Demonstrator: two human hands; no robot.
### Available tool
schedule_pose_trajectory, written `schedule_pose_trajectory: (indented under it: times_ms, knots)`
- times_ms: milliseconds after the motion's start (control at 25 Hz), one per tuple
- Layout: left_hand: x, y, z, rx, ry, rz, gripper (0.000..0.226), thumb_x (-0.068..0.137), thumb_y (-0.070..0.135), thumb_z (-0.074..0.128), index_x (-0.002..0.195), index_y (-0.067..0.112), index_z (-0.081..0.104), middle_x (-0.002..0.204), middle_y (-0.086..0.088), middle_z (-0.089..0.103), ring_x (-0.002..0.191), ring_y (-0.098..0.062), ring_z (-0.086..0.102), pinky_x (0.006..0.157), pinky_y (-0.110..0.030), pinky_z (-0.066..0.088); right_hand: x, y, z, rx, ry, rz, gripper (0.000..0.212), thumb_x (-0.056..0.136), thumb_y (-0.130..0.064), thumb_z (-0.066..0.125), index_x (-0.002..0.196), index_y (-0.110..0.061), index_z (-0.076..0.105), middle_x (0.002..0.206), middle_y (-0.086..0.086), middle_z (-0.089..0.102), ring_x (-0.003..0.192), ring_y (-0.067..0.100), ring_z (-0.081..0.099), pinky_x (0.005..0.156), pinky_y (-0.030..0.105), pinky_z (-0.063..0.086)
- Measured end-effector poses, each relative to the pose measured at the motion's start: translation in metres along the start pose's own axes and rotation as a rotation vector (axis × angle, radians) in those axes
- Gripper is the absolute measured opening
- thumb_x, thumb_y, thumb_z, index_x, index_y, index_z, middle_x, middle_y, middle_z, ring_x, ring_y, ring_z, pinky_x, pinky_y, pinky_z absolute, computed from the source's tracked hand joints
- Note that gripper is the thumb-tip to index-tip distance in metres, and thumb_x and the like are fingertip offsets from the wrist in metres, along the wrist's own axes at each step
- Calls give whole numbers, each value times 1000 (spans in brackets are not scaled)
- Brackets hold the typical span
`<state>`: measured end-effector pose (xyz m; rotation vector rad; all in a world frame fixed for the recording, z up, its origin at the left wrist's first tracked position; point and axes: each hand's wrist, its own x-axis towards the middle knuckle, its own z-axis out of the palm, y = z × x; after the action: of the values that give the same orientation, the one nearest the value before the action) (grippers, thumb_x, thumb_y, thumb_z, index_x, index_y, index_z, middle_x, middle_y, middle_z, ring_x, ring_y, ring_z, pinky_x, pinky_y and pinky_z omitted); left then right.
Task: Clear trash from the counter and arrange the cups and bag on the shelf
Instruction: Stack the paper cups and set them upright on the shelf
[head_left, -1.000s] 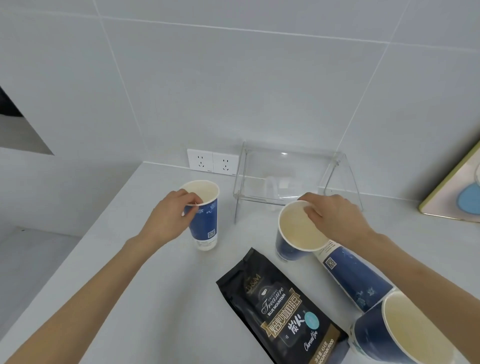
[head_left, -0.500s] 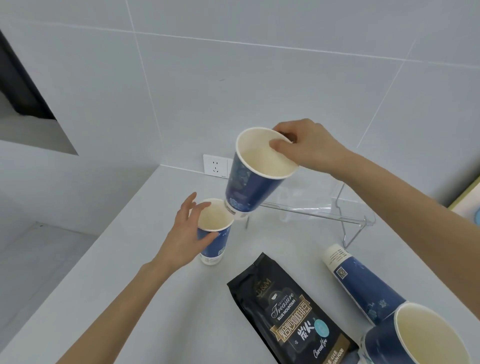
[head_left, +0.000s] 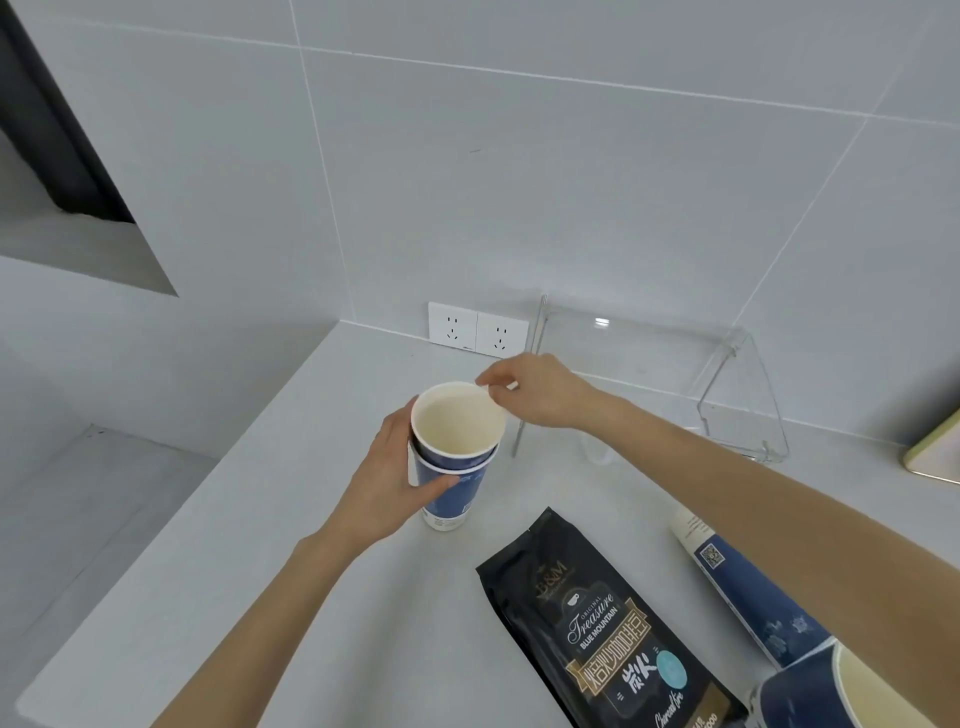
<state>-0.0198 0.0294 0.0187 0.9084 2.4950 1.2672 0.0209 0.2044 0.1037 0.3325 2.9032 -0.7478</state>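
Okay, your left hand (head_left: 392, 478) is wrapped around the wall of the lower blue cup (head_left: 451, 496), clamping it to the counter (head_left: 218, 571) so it won't tip or slide while the upper cup (head_left: 457, 428) seats into it. Your right hand (head_left: 535, 389) pinches the far rim of that upper cup, thumb and fingers closed on the edge, likely to press it down straight. The nest isn't fully seated; a band of the lower cup's rim shows just below the upper one. Nearer you and right of the grip, the black coffee bag (head_left: 608, 629) lies flat, reading "B&M", "ORIGINAL Treasure BLUE MOUNTAIN", with Chinese characters I can't make out for sure. Further right, another blue cup (head_left: 753, 597) lies on its side with a QR code near its base, and a fourth cup (head_left: 852, 686) sits at the frame's edge. Beyond your right hand, the clear shelf (head_left: 737, 395) looks bare.
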Motion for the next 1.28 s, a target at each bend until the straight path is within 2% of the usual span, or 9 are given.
schedule_pose_trajectory:
  times_ms: [120, 280, 440, 640, 720, 840, 920, 1120, 1280]
  knots:
    - [0, -9, 0, -25, 6, -56, 89, 70, 25, 73, 139, 20, 17, 144, -3, 30, 127, -20, 39, 98, -28, 36, 1, 6, 17, 3, -54, -6, 38, 94, -10, 35, 128, -16, 50, 130, 11, 58, 120, 27, 52, 100, 30, 39]
    - [1, -14, 0, -43, 10, -73, 88, 71, 25, 73, 139, 21, 17, 145, -3, 30, 127, -21, 39, 97, -28, 36, -1, 10, 34, -82, -36, -45, 43, 95, -11, 32, 137, -20, 38, 132, 15, 57, 110, 36, 56, 98, 40, 45]
    - [0, -6, 0, -66, 23, -82, 83, 71, 23, 72, 137, 20, 22, 142, -4, 36, 124, -22, 43, 93, -27, 39, -14, 14, 35, -104, 10, -158, 40, 94, -8, 36, 132, -16, 45, 136, 12, 52, 114, 31, 55, 102, 37, 41]
    - [7, 27, -19, -130, 84, -84, 79, 72, 22, 70, 137, 20, 24, 141, -6, 40, 117, -27, 49, 88, -32, 46, -38, 19, 17, -144, 191, -333, 34, 91, -15, 47, 125, -21, 52, 146, 4, 37, 121, 20, 52, 90, 41, 52]
    - [11, 47, -28, -114, 90, -20, 78, 73, 21, 70, 136, 21, 25, 140, -5, 42, 117, -25, 49, 89, -35, 48, -46, 20, 3, -123, 336, -381, 28, 90, -17, 51, 117, -19, 59, 140, 5, 45, 116, 20, 55, 80, 41, 56]
    - [22, 77, -36, -142, 110, 86, 73, 74, 18, 69, 135, 21, 29, 138, -3, 43, 112, -19, 50, 87, -31, 47, -56, 21, -22, -133, 489, -406, 29, 87, -30, 45, 109, -20, 63, 126, 1, 59, 110, 21, 58, 76, 39, 55]
    - [31, 95, -38, -147, 114, 142, 67, 75, 18, 68, 132, 21, 33, 138, -2, 43, 110, -17, 50, 86, -28, 46, -60, 25, -40, -144, 543, -399, 31, 86, -32, 45, 107, -19, 63, 119, 0, 63, 108, 22, 58, 78, 39, 56]
    - [59, 131, -27, -111, 151, 264, 49, 78, 17, 66, 122, 17, 44, 135, -3, 45, 105, -9, 48, 80, -20, 45, -61, 39, -78, -185, 637, -313, 22, 88, -19, 56, 108, -18, 63, 115, 2, 64, 104, 25, 59, 78, 46, 54]
    - [92, 154, -14, -79, 157, 293, 43, 80, 14, 63, 120, 13, 46, 134, -8, 46, 103, -8, 49, 83, -25, 46, -51, 53, -101, -178, 664, -196, 23, 89, -19, 54, 111, -18, 62, 118, 0, 61, 102, 24, 56, 78, 36, 48]
